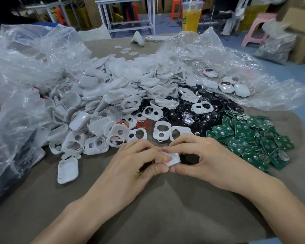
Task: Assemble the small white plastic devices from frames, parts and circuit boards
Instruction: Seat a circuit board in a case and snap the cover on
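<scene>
The left hand [130, 161] and the right hand [202, 155] meet fingertip to fingertip low over the brown table [165, 213]. Both pinch one small white device [173, 159], which sits between them with thumbs under it and curled fingers over its top edge; only its right corner shows. Just beyond the knuckles lie loose white frames [161, 131] with two holes each, and behind them rises a large heap of the same white parts. Green circuit boards [248, 138] are piled just right of the right hand. Black round parts [192, 111] lie beyond the right hand, and red rings [142, 124] beyond the left. A white shell [67, 170] lies alone, well left of the left hand. Finished devices [226, 87] rest on clear plastic far beyond the right hand.
</scene>
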### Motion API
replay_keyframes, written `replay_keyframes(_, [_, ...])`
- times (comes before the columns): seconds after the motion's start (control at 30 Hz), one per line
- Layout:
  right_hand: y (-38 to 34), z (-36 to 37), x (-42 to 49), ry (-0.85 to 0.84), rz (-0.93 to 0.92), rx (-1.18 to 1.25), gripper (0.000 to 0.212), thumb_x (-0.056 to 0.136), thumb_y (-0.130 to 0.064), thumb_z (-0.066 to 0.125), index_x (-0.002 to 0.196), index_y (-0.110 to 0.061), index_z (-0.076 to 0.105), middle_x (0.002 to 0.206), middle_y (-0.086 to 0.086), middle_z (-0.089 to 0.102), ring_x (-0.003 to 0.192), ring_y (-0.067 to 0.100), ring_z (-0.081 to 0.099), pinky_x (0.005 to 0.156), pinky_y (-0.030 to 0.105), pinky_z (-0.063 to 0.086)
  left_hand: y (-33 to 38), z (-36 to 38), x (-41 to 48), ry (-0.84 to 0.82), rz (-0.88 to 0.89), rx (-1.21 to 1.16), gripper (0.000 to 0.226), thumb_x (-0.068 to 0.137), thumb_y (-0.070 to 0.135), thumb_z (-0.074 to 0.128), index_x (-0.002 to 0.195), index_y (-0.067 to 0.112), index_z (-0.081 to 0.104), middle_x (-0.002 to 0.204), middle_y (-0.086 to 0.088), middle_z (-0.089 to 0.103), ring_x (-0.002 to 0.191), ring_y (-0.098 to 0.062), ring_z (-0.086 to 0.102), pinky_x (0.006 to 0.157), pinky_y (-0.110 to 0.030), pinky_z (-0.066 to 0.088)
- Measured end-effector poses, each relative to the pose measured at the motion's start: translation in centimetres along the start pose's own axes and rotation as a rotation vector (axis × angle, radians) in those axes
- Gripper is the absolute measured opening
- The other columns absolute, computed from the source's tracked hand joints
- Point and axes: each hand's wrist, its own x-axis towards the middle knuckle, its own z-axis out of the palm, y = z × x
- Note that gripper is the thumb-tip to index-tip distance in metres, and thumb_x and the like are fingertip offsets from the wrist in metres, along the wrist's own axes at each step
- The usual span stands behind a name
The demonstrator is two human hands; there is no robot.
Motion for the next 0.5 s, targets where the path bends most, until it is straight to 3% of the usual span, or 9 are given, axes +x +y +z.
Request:
replay_keyframes(0.17, [0.3,-0.3,0.0,0.036,0.071,0.130,0.033,0.082,-0.045,0.078,0.113,-0.047,0.071,0.114,-0.020,0.066,0.102,0.011,0.064,0.090,0.030,0.051,0.3,-0.4,0.0,-0.020,-0.020,-0.073,0.016,0.090,0.055,0.059,0.095,0.042,0.067,0.114,0.024,0.064,0.116,-0.006,0.060,0.096,-0.031,0.046])
replay_keyframes(0.27, [0.0,-0.4,0.2,0.079,0.084,0.300,0.035,0.080,-0.035,0.082,0.113,-0.044,0.073,0.113,-0.014,0.068,0.099,0.015,0.066,0.092,0.030,0.053,0.7,-0.5,0.3,0.010,-0.102,-0.278,0.017,0.089,0.052,0.063,0.098,0.040,0.071,0.119,0.019,0.064,0.111,-0.009,0.065,0.092,-0.021,0.048])
replay_keyframes(0.4, [-0.5,-0.1,0.6,0.196,0.082,0.417,0.038,0.076,-0.037,0.080,0.114,-0.039,0.073,0.119,-0.014,0.067,0.100,0.013,0.066,0.084,0.021,0.054,1.3,-0.8,1.3,-0.006,-0.271,-0.702,0.029,0.093,0.038,0.071,0.121,0.032,0.065,0.109,0.008,0.074,0.087,-0.008,0.070,0.078,-0.020,0.055])
replay_keyframes(0.5, [-0.8,0.1,0.6,0.245,0.055,0.392,0.038,0.078,-0.037,0.080,0.115,-0.040,0.072,0.120,-0.017,0.065,0.101,0.011,0.064,0.078,0.015,0.052,1.2,-1.1,1.6,-0.025,-0.321,-0.777,0.038,0.090,0.033,0.069,0.126,0.021,0.064,0.095,-0.002,0.076,0.079,-0.010,0.069,0.073,-0.018,0.054])
